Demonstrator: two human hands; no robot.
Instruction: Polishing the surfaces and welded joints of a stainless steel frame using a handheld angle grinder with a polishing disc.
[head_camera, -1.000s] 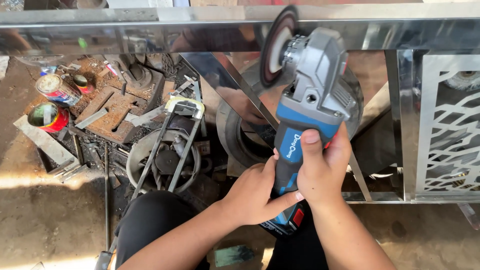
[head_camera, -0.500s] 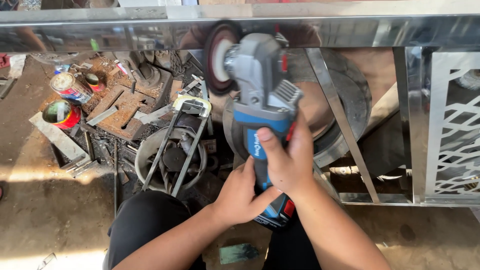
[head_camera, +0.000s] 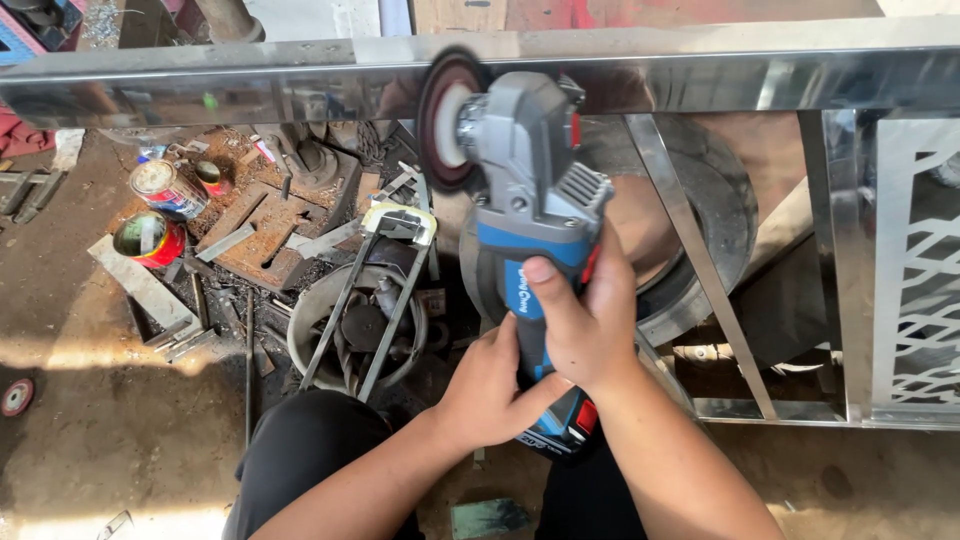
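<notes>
Angle grinder (head_camera: 530, 190) gripped firmly by both hands: right hand (head_camera: 585, 320) wraps its body, left hand (head_camera: 490, 385) clasps below, disc against the steel rail (head_camera: 300, 75)

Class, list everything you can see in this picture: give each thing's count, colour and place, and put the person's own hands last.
Angle grinder: one, grey and blue, centre, disc against the rail.
Grinding disc: one, dark red, on the grinder's left side.
Steel rail: one, shiny silver, across the top.
Patterned panel: one, silver, far right.
Paint cans: two, red and multicoloured, on the ground at left.
Scrap metal: several rusty pieces, left of centre.
Loose disc: one, red, far left ground.
Left hand: one, at the grinder's rear.
Right hand: one, around the handle.
</notes>
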